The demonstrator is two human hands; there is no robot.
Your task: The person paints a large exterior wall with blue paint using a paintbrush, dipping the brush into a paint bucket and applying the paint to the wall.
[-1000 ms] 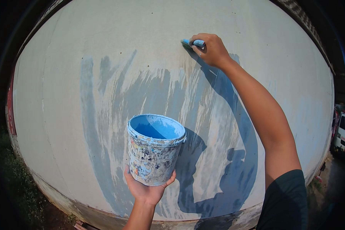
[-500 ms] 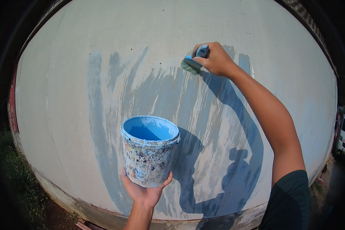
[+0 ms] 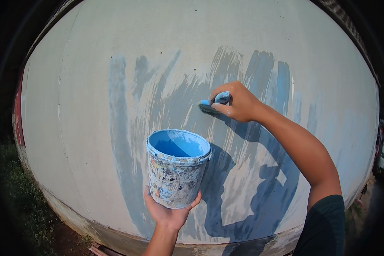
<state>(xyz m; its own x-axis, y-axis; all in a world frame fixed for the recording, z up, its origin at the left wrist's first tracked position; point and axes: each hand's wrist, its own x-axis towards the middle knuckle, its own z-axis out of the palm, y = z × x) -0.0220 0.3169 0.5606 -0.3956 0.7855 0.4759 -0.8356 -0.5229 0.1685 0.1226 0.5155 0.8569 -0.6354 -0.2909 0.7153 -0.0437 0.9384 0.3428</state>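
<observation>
My left hand (image 3: 170,214) cups the base of a paint-spattered bucket (image 3: 178,181) from below, its fingers and thumb up along the sides. Light blue paint coats the inside of the bucket, and its top is uncovered. Up and to the right, my right hand (image 3: 240,102) grips a paintbrush (image 3: 221,98) with a blue-smeared handle. Dark bristles press against the pale wall (image 3: 89,106), in a patch of streaky blue-grey paint (image 3: 175,102). Part of the brush is hidden behind my fingers.
Shadows of my arms and the bucket (image 3: 260,205) fall across the wall's lower right. Bluer strokes (image 3: 283,85) run down the wall right of my hand. Green plants (image 3: 21,196) grow at the lower left. A concrete ledge (image 3: 192,249) borders the wall's foot.
My right hand has drawn the brush downward, and a fresh streaky stroke shows above it. The bucket stays in my left hand, slightly further right in the picture as the view shifted.
</observation>
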